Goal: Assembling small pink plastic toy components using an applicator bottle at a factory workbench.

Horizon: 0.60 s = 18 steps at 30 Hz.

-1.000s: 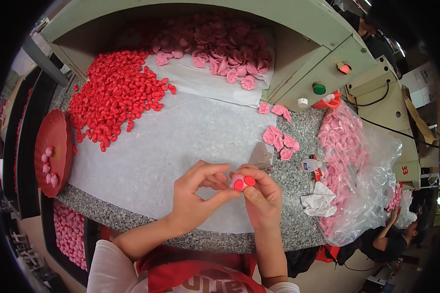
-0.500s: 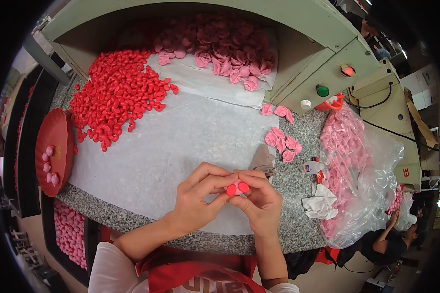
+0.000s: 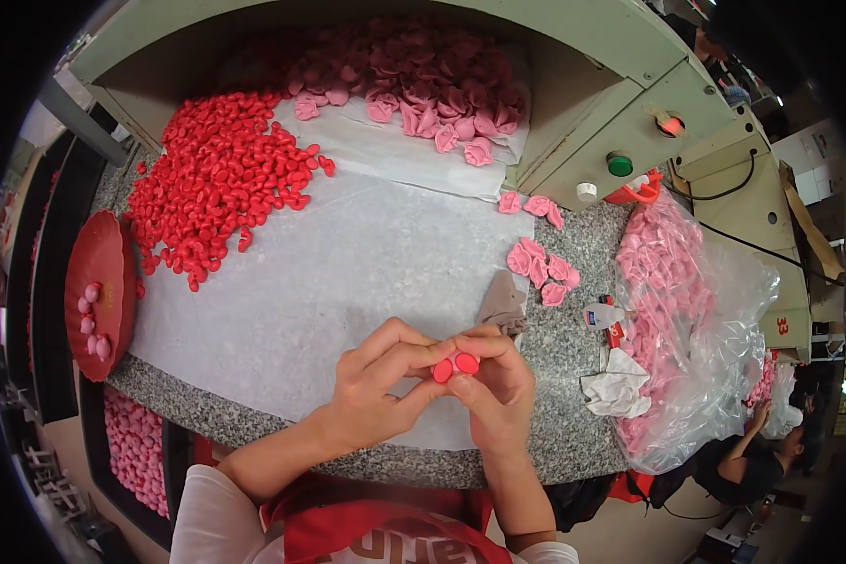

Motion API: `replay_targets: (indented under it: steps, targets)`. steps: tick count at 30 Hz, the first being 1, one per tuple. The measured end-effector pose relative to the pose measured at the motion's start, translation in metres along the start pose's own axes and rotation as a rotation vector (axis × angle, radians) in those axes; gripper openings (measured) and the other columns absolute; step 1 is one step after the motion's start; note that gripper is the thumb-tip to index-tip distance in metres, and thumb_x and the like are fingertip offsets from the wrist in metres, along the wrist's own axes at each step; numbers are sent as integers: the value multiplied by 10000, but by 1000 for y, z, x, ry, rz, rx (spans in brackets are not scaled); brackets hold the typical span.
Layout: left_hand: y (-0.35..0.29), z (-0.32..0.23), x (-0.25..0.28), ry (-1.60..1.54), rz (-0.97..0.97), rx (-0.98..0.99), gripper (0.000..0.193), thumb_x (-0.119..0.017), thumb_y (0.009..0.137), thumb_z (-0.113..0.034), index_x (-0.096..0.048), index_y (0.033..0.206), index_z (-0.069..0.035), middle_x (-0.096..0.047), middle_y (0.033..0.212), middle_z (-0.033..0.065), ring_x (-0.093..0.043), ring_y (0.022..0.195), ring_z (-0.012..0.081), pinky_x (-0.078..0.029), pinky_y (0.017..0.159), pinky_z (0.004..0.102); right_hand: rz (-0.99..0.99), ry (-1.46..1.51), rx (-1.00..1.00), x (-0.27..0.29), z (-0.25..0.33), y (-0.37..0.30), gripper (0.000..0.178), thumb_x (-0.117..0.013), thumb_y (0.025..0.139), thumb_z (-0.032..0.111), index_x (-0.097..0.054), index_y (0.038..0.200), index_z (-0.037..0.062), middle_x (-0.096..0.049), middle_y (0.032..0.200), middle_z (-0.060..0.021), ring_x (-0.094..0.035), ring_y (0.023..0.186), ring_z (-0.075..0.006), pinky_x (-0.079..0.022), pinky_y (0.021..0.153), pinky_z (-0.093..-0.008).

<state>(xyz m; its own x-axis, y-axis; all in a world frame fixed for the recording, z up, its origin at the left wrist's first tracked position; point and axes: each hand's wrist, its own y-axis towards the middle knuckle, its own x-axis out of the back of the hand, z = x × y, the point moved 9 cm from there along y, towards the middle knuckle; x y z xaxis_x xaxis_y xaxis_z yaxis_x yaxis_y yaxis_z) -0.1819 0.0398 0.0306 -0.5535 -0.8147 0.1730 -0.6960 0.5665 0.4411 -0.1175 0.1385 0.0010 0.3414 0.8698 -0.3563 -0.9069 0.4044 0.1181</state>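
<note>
Above the near part of the white sheet point(image 3: 348, 282), my left hand point(image 3: 376, 385) and my right hand point(image 3: 500, 390) meet at the fingertips. Between them they pinch a small pink piece with two red oval parts point(image 3: 454, 368) on its front. The fingers of both hands are closed round it and hide much of the pink part. A crumpled grey-brown cloth point(image 3: 503, 303) lies just beyond my right hand. Several pink petal-shaped pieces point(image 3: 543, 271) lie on the speckled counter to the right of the sheet.
A heap of red oval pieces point(image 3: 211, 179) lies at the far left, and pink petal-shaped pieces fill the cabinet point(image 3: 573, 132). At left sits a red bowl point(image 3: 117, 291) with pink balls. A clear bag of pink pieces point(image 3: 667, 282), a small bottle point(image 3: 603, 317) and a white cloth point(image 3: 616, 383) are at right.
Both hands stay together on the pink-and-red piece, which has tilted slightly so one red oval sits higher. The whole view has shifted a little.
</note>
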Motion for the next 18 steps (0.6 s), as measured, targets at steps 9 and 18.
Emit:
replay_targets:
  steps: [9, 18]
  targets:
    - [1, 4, -3, 121, 34, 76, 390, -684, 606, 69, -581, 976, 3, -517, 906, 101, -573, 818, 164, -539, 647, 237, 7, -4, -245, -5, -14, 0, 386, -452, 820, -8, -403, 1202, -24, -510, 1107, -106, -489, 1006, -150, -377, 864, -264]
    - [-1, 10, -2, 75, 15, 108, 352, -688, 586, 64, -603, 920, -4, -514, 845, 86, -575, 762, 163, -534, 629, 244, 18, -51, -291, -7, -16, -1, 421, -441, 800, -68, -394, 1217, -31, -519, 1112, -136, -507, 992, -151, -406, 831, -250]
